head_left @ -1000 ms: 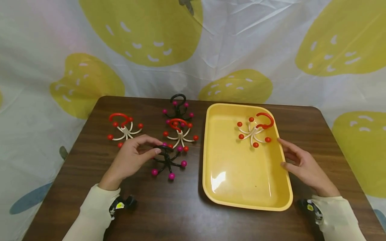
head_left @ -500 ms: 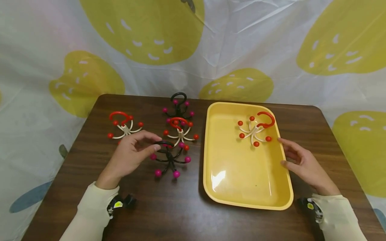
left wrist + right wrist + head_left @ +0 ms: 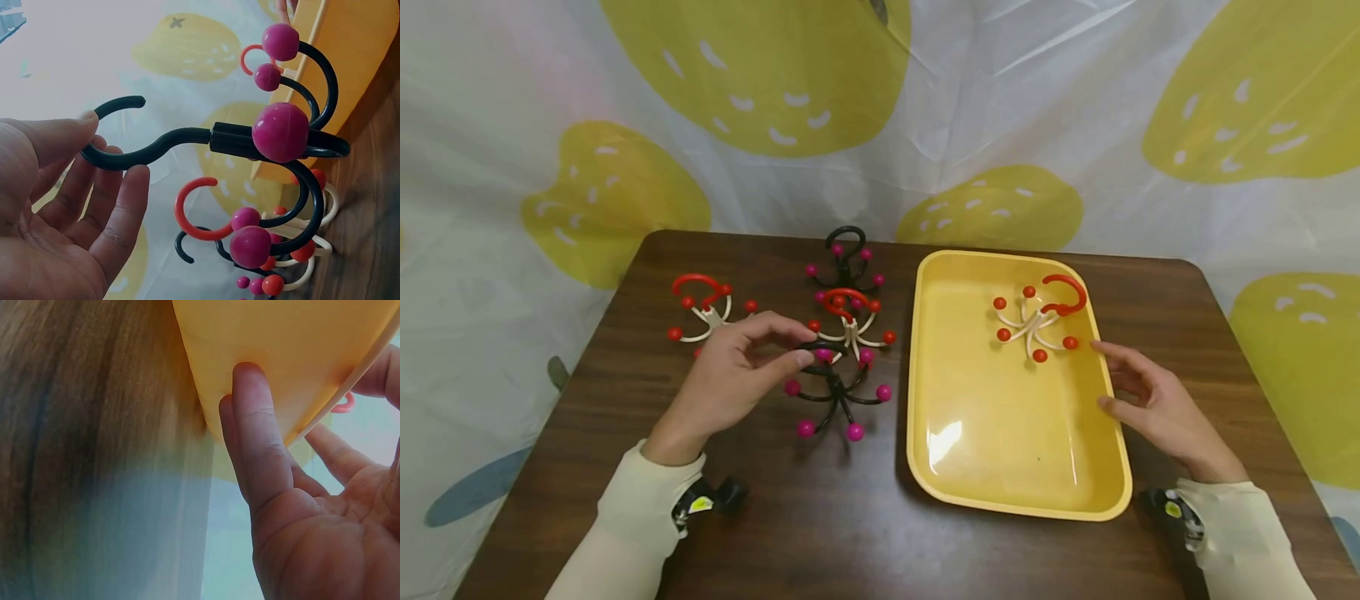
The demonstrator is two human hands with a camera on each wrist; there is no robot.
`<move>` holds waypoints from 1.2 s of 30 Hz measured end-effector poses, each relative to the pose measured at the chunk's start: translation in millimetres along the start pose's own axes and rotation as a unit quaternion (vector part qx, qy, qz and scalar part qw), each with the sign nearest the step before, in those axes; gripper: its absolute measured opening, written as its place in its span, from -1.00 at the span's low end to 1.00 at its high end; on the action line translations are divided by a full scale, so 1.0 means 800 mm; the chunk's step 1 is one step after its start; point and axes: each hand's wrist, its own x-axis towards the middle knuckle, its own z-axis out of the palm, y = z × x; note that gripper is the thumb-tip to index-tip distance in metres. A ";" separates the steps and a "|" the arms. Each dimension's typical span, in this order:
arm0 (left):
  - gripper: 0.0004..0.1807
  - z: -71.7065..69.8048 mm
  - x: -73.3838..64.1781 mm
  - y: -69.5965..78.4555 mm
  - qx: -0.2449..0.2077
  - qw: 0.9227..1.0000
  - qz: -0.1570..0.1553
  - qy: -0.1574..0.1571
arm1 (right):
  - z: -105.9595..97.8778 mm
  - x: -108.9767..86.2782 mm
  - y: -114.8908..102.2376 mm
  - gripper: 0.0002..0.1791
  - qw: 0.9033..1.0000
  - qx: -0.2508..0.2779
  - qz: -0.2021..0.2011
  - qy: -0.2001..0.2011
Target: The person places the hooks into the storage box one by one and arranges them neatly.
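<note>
My left hand (image 3: 737,371) pinches the hook of a black multi-arm hanger (image 3: 837,385) with magenta balls on its arm ends. In the left wrist view that hanger (image 3: 234,139) hangs from thumb and fingers, its arms off the wooden table. Behind it a white hanger with a red hook (image 3: 850,332) partly overlaps another black hanger (image 3: 846,271). A second white-and-red hanger (image 3: 707,319) lies partly hidden behind my left hand. On the right, my right hand (image 3: 1157,408) holds the yellow tray (image 3: 1116,467) by its right side, fingers along the outer wall, thumb at the rim.
Inside the tray, towards its back right, sits another white-and-red hanger (image 3: 1033,325). Brown wooden table (image 3: 820,533) surrounds the tray, and a lemon-patterned cloth (image 3: 820,192) hangs along the back edge.
My left hand has lifted the black hanger and carried it slightly to the right, towards the tray. The right hand has stayed at the tray's side.
</note>
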 end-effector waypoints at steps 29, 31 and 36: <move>-0.80 0.029 0.052 0.033 -0.023 0.998 0.051 -0.035 | 0.004 0.005 0.007 -0.22 0.999 0.025 -0.028 -0.004; -0.79 0.033 0.058 0.035 -0.026 0.998 0.053 -0.039 | 0.003 0.006 0.007 -0.22 0.999 0.029 -0.030 -0.003; -0.79 0.043 0.075 0.037 -0.016 0.997 0.055 -0.047 | 0.003 0.009 0.010 -0.20 0.999 0.037 -0.032 -0.007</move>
